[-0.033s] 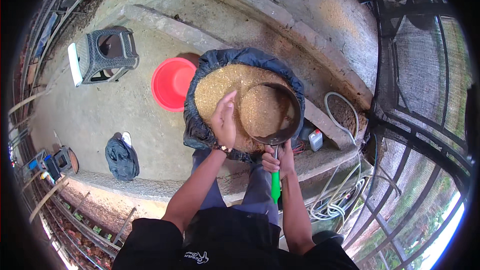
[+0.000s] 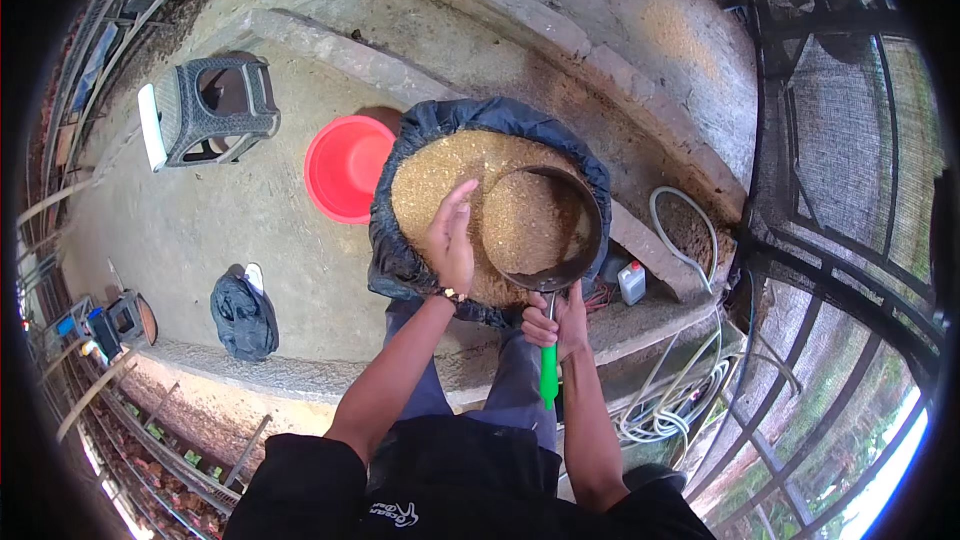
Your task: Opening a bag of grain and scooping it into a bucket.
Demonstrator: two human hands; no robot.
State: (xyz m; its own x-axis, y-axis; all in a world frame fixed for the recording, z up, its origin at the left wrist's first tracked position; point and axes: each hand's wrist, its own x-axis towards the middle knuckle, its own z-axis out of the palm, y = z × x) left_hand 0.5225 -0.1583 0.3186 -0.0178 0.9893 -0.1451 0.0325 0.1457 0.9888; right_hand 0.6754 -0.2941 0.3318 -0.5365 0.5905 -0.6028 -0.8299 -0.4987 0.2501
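Observation:
A wide container lined with a black plastic bag [image 2: 388,270] stands before my legs, full of coarse yellow-brown grain meal [image 2: 430,172]. My right hand [image 2: 562,322] grips a dark round frying pan [image 2: 585,252] by its handle, whose green end [image 2: 549,375] shows below the fingers. The pan sits over the right part of the meal, and a heap of meal fills the left part of its bowl. Over the meal just left of the pan is my left hand [image 2: 454,248], open and edge-on, fingers stretched forward. It holds nothing; whether it touches the meal I cannot tell.
A red basin [image 2: 335,180] stands left of the container. Farther left are a grey plastic stool [image 2: 225,105] and a dark bundle [image 2: 243,318]. To the right lie a white jug [image 2: 632,282] and a coiled hose [image 2: 672,410]. Concrete ledges [image 2: 600,75] run behind; mesh screening [image 2: 845,130] borders the right.

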